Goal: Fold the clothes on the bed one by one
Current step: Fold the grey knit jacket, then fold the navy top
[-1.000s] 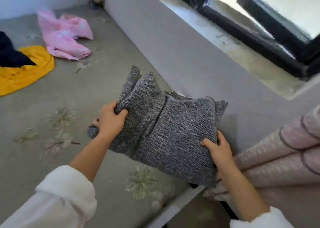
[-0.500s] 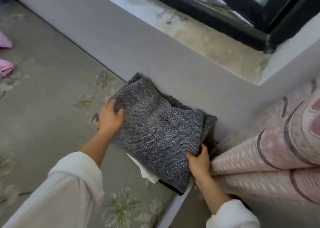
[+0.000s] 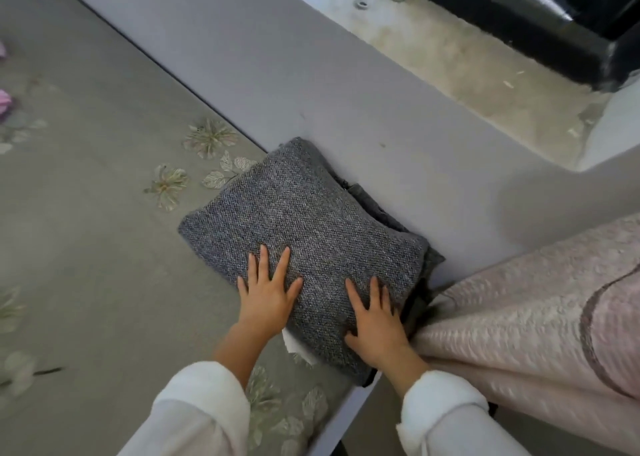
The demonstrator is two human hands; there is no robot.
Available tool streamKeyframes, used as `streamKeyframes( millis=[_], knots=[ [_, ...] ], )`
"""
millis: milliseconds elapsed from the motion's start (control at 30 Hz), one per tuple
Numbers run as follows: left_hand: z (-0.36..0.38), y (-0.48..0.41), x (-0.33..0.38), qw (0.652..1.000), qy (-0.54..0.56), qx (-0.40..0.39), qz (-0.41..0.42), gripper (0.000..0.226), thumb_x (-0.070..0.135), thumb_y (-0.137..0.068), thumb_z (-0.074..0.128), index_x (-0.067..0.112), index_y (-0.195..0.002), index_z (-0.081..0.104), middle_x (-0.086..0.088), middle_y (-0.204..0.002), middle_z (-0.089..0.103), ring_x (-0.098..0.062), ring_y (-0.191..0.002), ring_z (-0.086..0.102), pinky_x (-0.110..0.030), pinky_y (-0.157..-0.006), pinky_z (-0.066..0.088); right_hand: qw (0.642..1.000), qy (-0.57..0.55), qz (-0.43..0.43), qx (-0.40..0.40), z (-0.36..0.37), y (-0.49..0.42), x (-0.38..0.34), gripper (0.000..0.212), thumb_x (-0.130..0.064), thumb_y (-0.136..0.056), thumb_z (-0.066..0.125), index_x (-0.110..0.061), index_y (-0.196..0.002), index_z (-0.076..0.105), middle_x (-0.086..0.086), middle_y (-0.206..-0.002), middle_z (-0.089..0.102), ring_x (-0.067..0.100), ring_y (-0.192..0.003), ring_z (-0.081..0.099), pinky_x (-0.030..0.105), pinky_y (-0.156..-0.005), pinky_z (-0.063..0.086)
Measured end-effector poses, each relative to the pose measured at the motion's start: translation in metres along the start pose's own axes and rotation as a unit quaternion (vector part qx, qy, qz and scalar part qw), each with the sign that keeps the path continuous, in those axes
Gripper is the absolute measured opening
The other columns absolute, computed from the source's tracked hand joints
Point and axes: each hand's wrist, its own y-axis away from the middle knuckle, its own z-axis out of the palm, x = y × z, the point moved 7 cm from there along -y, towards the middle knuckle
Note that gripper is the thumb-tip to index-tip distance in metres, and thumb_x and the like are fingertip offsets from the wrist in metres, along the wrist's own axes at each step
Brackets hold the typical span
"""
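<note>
1. Left hand (image 3: 266,294): spread flat on the folded grey sweater (image 3: 304,234); lift it abruptly and the fold may spring open.
2. Sweater: at the bed (image 3: 86,213) corner, atop darker clothes; the pile could slide off.
3. Right hand (image 3: 375,320): spread flat, pressing near the overhanging edge.

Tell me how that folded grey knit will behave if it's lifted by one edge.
The knit looks thick and soft, so it would probably droop and unfold. Its coarse weave likely grips rather than slides. Both hands, left and right, press it flat.

both hands (image 3: 268,296) flat on folded sweater (image 3: 304,220)
</note>
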Motion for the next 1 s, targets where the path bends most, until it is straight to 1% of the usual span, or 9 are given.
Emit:
streamKeyframes(
  millis=[167,267,367,433,533,667,767,900,1000],
  knots=[
    [-0.020,-0.004,0.006,0.998,0.035,-0.054,0.001,0.066,0.052,-0.097,0.036,0.037,-0.152,0.002,-0.005,-0.160,-0.013,-0.030,-0.146,-0.011,-0.053,-0.118,0.006,0.998,-0.057,-0.011,-0.005,-0.015,-0.003,0.004,0.093,-0.039,-0.086,0.063,-0.041,-0.149,-0.007,0.010,-0.158,-0.013,0.038,-0.145,0.000,0.051,-0.115,0.025],
    [-0.030,0.025,-0.001,0.995,0.097,-0.016,0.009,0.061,0.036,-0.100,0.041,0.029,-0.153,0.011,-0.006,-0.161,-0.001,-0.027,-0.147,0.002,-0.042,-0.118,0.012,0.997,-0.068,-0.012,0.026,-0.030,0.006,0.002,0.084,-0.043,-0.087,0.059,-0.038,-0.150,0.003,0.008,-0.157,-0.001,0.035,-0.142,0.011,0.051,-0.112,0.029],
    [-0.023,0.072,-0.020,0.983,0.180,0.031,-0.027,0.059,0.027,-0.100,0.043,0.025,-0.152,0.016,-0.006,-0.160,0.012,-0.025,-0.145,0.016,-0.038,-0.116,0.020,0.992,-0.036,-0.039,0.112,-0.046,0.027,-0.022,0.071,-0.042,-0.090,0.055,-0.023,-0.148,0.018,0.008,-0.154,0.015,0.031,-0.138,0.021,0.050,-0.108,0.028],
    [-0.019,0.108,-0.037,0.972,0.215,0.072,-0.065,0.055,0.021,-0.099,0.045,0.018,-0.150,0.025,-0.008,-0.154,0.028,-0.024,-0.140,0.029,-0.032,-0.112,0.025,0.987,-0.037,-0.073,0.139,-0.046,0.043,-0.049,0.063,-0.039,-0.091,0.053,-0.020,-0.144,0.024,0.006,-0.151,0.021,0.027,-0.137,0.022,0.047,-0.107,0.028],
    [-0.014,0.167,-0.075,0.945,0.272,0.118,-0.140,0.047,0.016,-0.098,0.045,0.015,-0.144,0.037,-0.010,-0.146,0.042,-0.024,-0.132,0.040,-0.029,-0.106,0.030,0.985,-0.016,-0.130,0.115,-0.024,0.069,-0.099,0.062,-0.039,-0.092,0.052,-0.019,-0.144,0.025,0.005,-0.150,0.022,0.025,-0.136,0.023,0.043,-0.106,0.029],
    [-0.007,0.262,-0.139,0.919,0.284,0.154,-0.226,0.041,0.021,-0.099,0.043,0.018,-0.140,0.042,-0.007,-0.142,0.047,-0.023,-0.129,0.044,-0.029,-0.104,0.033,0.974,0.038,-0.213,0.068,0.018,0.118,-0.171,0.060,-0.039,-0.092,0.055,-0.016,-0.142,0.030,0.006,-0.149,0.024,0.026,-0.135,0.026,0.040,-0.106,0.030],
    [-0.004,0.343,-0.189,0.894,0.289,0.193,-0.285,0.039,0.022,-0.099,0.043,0.018,-0.138,0.045,-0.007,-0.141,0.047,-0.023,-0.128,0.045,-0.030,-0.104,0.035,0.961,0.049,-0.271,0.036,0.052,0.168,-0.231,0.063,-0.037,-0.091,0.054,-0.017,-0.145,0.029,0.006,-0.152,0.025,0.025,-0.139,0.024,0.040,-0.111,0.025],
    [0.006,0.459,-0.244,0.855,0.292,0.268,-0.336,0.038,0.020,-0.097,0.047,0.016,-0.134,0.050,-0.007,-0.136,0.052,-0.021,-0.125,0.047,-0.028,-0.100,0.035,0.926,0.082,-0.368,0.006,0.100,0.250,-0.309,0.067,-0.036,-0.091,0.055,-0.016,-0.148,0.025,0.008,-0.152,0.025,0.027,-0.140,0.023,0.044,-0.114,0.025],
    [0.019,0.550,-0.277,0.818,0.303,0.323,-0.367,0.045,0.021,-0.096,0.048,0.020,-0.140,0.041,-0.008,-0.136,0.052,-0.023,-0.122,0.050,-0.033,-0.098,0.040,0.898,0.109,-0.426,-0.001,0.138,0.320,-0.363,0.068,-0.036,-0.091,0.055,-0.015,-0.148,0.024,0.009,-0.151,0.027,0.028,-0.139,0.025,0.044,-0.113,0.026]
  ],
)
